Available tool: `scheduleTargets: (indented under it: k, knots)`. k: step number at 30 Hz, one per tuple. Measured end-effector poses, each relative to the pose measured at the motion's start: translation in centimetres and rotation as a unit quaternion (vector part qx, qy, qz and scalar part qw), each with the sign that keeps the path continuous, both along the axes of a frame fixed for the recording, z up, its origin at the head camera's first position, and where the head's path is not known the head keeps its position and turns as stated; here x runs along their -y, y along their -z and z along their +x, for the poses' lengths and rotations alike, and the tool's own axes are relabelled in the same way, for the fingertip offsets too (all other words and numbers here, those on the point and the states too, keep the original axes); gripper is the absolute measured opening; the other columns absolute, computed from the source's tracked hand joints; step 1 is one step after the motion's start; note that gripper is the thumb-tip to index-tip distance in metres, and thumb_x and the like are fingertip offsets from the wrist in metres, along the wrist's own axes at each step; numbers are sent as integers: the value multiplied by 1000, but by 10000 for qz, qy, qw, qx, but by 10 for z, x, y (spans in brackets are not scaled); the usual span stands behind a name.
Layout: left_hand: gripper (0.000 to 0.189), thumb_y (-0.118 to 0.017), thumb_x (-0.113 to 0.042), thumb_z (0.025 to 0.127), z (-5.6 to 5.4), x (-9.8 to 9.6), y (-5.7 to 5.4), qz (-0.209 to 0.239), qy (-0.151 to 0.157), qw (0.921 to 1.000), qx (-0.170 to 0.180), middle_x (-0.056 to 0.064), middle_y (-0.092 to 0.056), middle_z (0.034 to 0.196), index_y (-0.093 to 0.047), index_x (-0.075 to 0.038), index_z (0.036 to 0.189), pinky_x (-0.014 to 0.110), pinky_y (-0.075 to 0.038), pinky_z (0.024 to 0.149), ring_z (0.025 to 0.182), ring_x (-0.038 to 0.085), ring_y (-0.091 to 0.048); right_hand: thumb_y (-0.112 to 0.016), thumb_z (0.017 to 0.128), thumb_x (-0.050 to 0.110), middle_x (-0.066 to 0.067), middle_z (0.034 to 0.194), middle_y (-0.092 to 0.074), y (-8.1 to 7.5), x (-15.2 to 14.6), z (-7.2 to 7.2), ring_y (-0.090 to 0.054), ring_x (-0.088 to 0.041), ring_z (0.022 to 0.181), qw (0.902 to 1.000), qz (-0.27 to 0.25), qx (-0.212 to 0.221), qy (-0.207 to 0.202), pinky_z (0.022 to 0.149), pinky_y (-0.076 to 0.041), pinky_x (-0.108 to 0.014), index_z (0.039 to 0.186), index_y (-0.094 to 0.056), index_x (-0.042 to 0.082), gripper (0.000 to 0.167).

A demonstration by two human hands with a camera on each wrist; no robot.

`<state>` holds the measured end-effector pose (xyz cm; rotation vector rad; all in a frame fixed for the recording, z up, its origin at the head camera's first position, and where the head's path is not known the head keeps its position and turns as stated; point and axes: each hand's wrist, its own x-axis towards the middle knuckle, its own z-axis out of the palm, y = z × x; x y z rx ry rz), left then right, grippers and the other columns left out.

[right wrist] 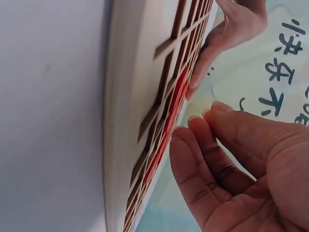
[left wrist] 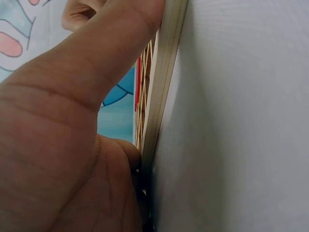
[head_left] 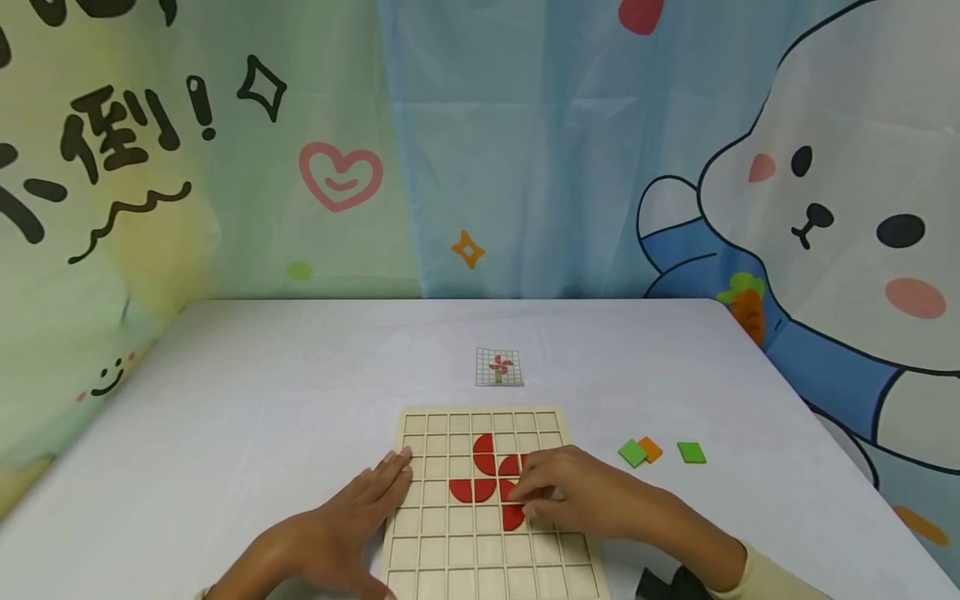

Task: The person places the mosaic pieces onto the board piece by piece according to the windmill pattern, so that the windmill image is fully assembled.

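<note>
A square wooden grid board [head_left: 427,523] lies on the table. Several red rounded pieces [head_left: 483,454] sit in its middle squares, set out like pinwheel blades. My left hand [head_left: 341,521] lies spread along the board's left side, fingertips on the rim and thumb at the lower left. In the left wrist view the thumb [left wrist: 96,53] crosses beside the board's edge. Over the red pieces at the right, my right hand [head_left: 573,492] has its fingers loosely bent, fingertips right at a red piece. The right wrist view shows nothing between its thumb and fingers [right wrist: 188,159].
Behind the board lies a small gridded card [head_left: 499,367] with a red pinwheel-like picture. To the right are a green square [head_left: 632,452] touching an orange square [head_left: 651,450], and another green tile [head_left: 692,452]. A black object [head_left: 667,585] shows by the right sleeve.
</note>
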<state>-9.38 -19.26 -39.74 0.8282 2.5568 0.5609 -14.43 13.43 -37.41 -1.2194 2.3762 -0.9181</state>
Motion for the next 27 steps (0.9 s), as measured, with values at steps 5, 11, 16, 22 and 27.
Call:
scheduleTargets:
  k: [5,11,16,22,27]
  knots:
    - [128,-78,-64,67,-1,0,-1,-13,-5,10000,3,7,8,162,-9,-3,156,54,-10,115,147,26,8,-69,91,10,14,96,-63,0,-14,-5,-57,-3,85,9997,-87,-53,222,74,-52,-24,104,-76,16,16]
    - [130,-75,-69,66,-3,1,-3,-45,-14,10000,-8,6,8,163,-9,-4,156,53,-10,115,147,25,8,-68,91,6,8,100,-66,0,-31,-12,-58,-5,85,9985,-299,-71,445,73,-52,-25,107,-75,13,19]
    - [130,-76,-69,66,-3,2,-3,-3,-19,10000,-8,6,7,163,-9,-3,156,53,-10,115,147,26,7,-69,89,3,6,99,-68,4,-47,-17,-60,-6,85,9974,-454,-227,511,72,-53,-26,105,-75,12,19]
    - [129,-78,-66,67,-2,1,0,-19,-48,10000,32,6,8,162,-8,-4,156,52,-9,115,147,24,8,-72,87,6,7,96,-68,3,-69,-22,-59,-5,81,9913,-161,-366,1257,71,-54,-25,107,-74,9,20]
    - [129,-79,-64,67,-1,0,0,-65,8,10000,-73,8,6,163,-8,-3,156,53,-12,115,147,26,6,-72,87,6,6,97,-68,4,-87,-26,-59,-6,82,9867,-98,-586,1516,70,-53,-25,105,-73,11,19]
